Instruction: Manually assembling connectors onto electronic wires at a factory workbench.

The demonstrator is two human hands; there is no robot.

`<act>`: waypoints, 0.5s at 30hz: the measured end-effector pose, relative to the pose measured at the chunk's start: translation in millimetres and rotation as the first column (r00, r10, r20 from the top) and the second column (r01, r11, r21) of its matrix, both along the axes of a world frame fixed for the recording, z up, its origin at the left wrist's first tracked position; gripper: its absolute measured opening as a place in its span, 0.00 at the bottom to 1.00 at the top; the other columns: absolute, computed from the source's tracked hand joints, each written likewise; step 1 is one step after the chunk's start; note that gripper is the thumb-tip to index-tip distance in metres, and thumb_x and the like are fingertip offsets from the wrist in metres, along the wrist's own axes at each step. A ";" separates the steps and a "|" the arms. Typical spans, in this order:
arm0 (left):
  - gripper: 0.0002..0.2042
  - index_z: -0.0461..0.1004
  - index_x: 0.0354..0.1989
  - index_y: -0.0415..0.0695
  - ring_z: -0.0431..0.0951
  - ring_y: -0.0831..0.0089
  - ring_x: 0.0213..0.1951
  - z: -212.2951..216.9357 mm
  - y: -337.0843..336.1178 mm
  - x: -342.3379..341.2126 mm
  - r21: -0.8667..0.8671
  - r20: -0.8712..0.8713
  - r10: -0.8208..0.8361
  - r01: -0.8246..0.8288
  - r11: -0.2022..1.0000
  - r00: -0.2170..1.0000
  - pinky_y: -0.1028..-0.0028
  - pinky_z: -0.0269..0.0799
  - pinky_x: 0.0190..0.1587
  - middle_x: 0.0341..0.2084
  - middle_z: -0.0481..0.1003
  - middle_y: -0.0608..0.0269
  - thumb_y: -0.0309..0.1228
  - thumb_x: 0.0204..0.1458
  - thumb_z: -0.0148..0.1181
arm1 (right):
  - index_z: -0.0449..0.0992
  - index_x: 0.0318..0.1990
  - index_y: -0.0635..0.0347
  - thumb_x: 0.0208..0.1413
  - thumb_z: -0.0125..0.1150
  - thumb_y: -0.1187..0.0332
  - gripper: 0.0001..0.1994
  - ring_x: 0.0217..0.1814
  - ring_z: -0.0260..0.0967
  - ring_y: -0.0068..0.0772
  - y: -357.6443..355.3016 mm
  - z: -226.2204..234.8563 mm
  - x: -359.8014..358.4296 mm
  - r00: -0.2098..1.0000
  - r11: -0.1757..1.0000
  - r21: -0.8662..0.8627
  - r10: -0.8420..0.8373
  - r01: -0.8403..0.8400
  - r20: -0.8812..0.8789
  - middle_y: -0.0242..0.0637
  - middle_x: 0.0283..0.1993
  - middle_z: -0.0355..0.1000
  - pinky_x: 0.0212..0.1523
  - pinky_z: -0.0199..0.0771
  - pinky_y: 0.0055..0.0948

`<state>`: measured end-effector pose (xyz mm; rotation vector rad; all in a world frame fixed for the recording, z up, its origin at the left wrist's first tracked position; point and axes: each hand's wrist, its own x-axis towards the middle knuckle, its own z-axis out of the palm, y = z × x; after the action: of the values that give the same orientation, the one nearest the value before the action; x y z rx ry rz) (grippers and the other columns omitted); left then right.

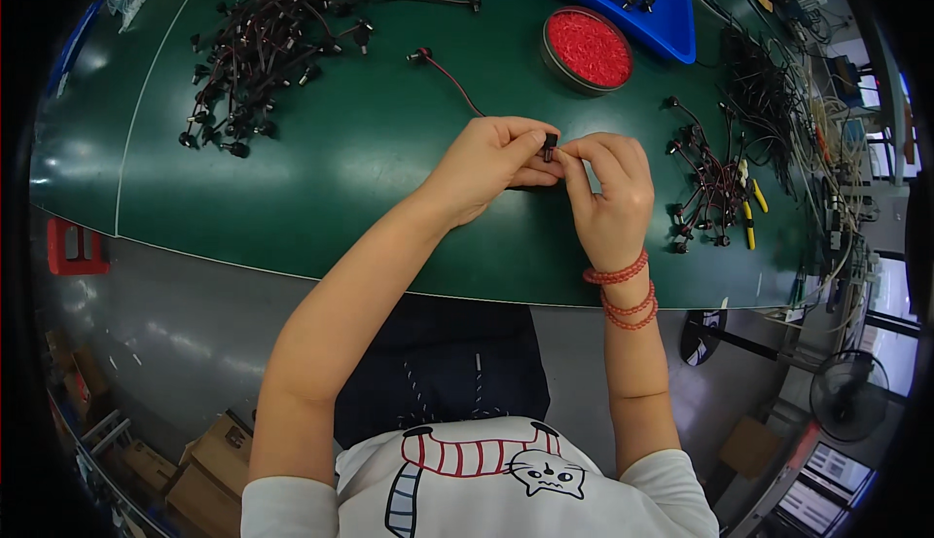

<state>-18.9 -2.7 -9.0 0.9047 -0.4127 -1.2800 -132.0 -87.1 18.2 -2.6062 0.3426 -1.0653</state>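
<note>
Between the thumb and fingers of my left hand point(501, 154) is a small black barrel connector point(550, 141), its metal tip pointing toward me. A thin red-and-black cable point(455, 84) runs from behind that hand to another black connector point(420, 55) on the table. My right hand point(613, 173) is pinched closed right beside the metal tip. Whatever its fingertips hold, if anything, is too small to make out. A round tin point(558, 63) full of small red pieces point(590, 47) stands just beyond my hands.
The green table point(389, 217) carries a big heap of connector cables point(277, 42) at far left. A blue tray point(671, 37) with more stands at the back. To the right lie a smaller cable pile point(705, 183), yellow-handled pliers point(749, 217) and black cables point(764, 86).
</note>
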 end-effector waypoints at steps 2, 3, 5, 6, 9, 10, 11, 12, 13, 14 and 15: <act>0.11 0.65 0.39 0.31 0.73 0.73 0.33 -0.1 -0.9 -1.4 0.022 0.011 0.001 -0.002 1.000 1.000 0.78 0.72 0.38 0.30 0.70 0.56 0.26 0.52 0.41 | 0.70 0.23 0.62 0.35 0.57 0.78 0.05 0.29 0.62 0.35 1.4 2.3 0.8 0.999 0.997 -0.076 -0.030 0.029 -0.013 0.35 0.25 0.66 0.29 0.61 0.28; 0.11 0.65 0.39 0.31 0.73 0.73 0.33 0.4 -1.1 -1.8 0.021 0.006 0.004 -0.004 1.000 1.000 0.78 0.72 0.38 0.30 0.70 0.56 0.26 0.52 0.41 | 0.69 0.23 0.63 0.34 0.57 0.79 0.05 0.28 0.62 0.35 2.0 2.9 1.4 0.999 0.992 -0.115 -0.045 0.043 -0.018 0.35 0.25 0.66 0.28 0.61 0.27; 0.12 0.65 0.39 0.31 0.73 0.73 0.33 1.3 -1.6 -2.3 0.037 0.013 0.012 -0.013 0.999 1.000 0.78 0.72 0.38 0.30 0.70 0.56 0.27 0.52 0.41 | 0.69 0.23 0.63 0.34 0.57 0.79 0.05 0.28 0.62 0.35 2.3 2.7 3.8 0.999 0.991 -0.129 -0.039 0.035 -0.033 0.35 0.25 0.66 0.28 0.61 0.28; 0.12 0.65 0.39 0.30 0.73 0.73 0.33 1.1 -1.7 -2.4 0.044 0.017 0.017 -0.017 0.999 1.000 0.78 0.71 0.38 0.30 0.70 0.56 0.27 0.52 0.41 | 0.69 0.23 0.63 0.34 0.57 0.79 0.05 0.28 0.62 0.35 2.3 2.5 5.2 0.998 0.989 -0.142 -0.036 0.030 -0.043 0.35 0.25 0.66 0.28 0.61 0.28; 0.12 0.65 0.39 0.31 0.73 0.73 0.33 -1.8 -2.2 -1.3 0.034 0.010 -0.006 0.006 0.999 1.000 0.78 0.71 0.38 0.30 0.70 0.56 0.27 0.53 0.40 | 0.69 0.23 0.63 0.34 0.57 0.79 0.05 0.28 0.62 0.35 1.9 2.1 6.8 0.998 0.988 -0.154 -0.022 0.011 -0.067 0.35 0.25 0.66 0.28 0.61 0.28; 0.12 0.65 0.39 0.31 0.73 0.73 0.33 -2.4 -2.2 -1.1 0.029 0.009 -0.021 0.020 0.999 1.000 0.78 0.71 0.38 0.30 0.70 0.56 0.28 0.53 0.40 | 0.69 0.23 0.63 0.34 0.57 0.79 0.05 0.28 0.62 0.35 1.2 2.3 6.7 0.997 0.988 -0.152 -0.016 0.004 -0.079 0.35 0.25 0.66 0.28 0.62 0.28; 0.12 0.65 0.39 0.31 0.73 0.73 0.33 -2.3 -1.9 -1.2 0.028 0.007 -0.018 0.017 0.999 1.000 0.78 0.71 0.38 0.30 0.70 0.56 0.28 0.53 0.40 | 0.69 0.23 0.63 0.34 0.57 0.79 0.05 0.28 0.62 0.35 0.8 2.5 6.7 0.996 0.989 -0.150 -0.012 -0.002 -0.090 0.35 0.25 0.66 0.28 0.62 0.28; 0.12 0.65 0.39 0.31 0.73 0.74 0.33 -2.0 -1.5 -1.4 0.022 0.017 -0.023 0.023 1.000 1.000 0.78 0.71 0.38 0.30 0.70 0.56 0.28 0.53 0.40 | 0.69 0.23 0.63 0.34 0.57 0.79 0.05 0.28 0.62 0.35 0.9 2.2 7.0 0.996 0.989 -0.149 -0.010 -0.004 -0.092 0.35 0.25 0.66 0.28 0.62 0.28; 0.13 0.65 0.39 0.31 0.73 0.74 0.33 -1.4 -1.1 -1.5 0.015 0.028 -0.030 0.029 0.999 0.999 0.78 0.71 0.38 0.30 0.70 0.56 0.28 0.53 0.39 | 0.69 0.23 0.63 0.34 0.57 0.79 0.05 0.28 0.62 0.35 0.8 2.3 7.5 0.995 0.990 -0.138 -0.003 -0.010 -0.099 0.35 0.25 0.66 0.28 0.62 0.28; 0.13 0.65 0.39 0.31 0.73 0.74 0.33 -0.8 -0.8 -1.6 0.009 0.040 -0.036 0.036 0.999 0.999 0.78 0.71 0.38 0.30 0.70 0.56 0.29 0.53 0.39 | 0.69 0.23 0.63 0.34 0.57 0.79 0.05 0.28 0.62 0.35 0.6 2.5 7.8 0.995 0.992 -0.127 0.003 -0.016 -0.105 0.36 0.25 0.66 0.29 0.62 0.28; 0.13 0.65 0.39 0.31 0.73 0.74 0.33 -0.1 -0.2 -1.4 0.010 0.039 -0.036 0.036 0.999 0.999 0.78 0.71 0.38 0.30 0.70 0.56 0.29 0.53 0.39 | 0.70 0.23 0.63 0.35 0.57 0.79 0.05 0.28 0.62 0.35 0.4 2.7 7.9 0.994 0.993 -0.115 0.009 -0.021 -0.110 0.36 0.25 0.66 0.29 0.62 0.27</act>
<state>-20.3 -2.9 -9.1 0.9347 -0.4562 -1.2996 -124.1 -86.7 20.9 -2.7729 0.2934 -0.9668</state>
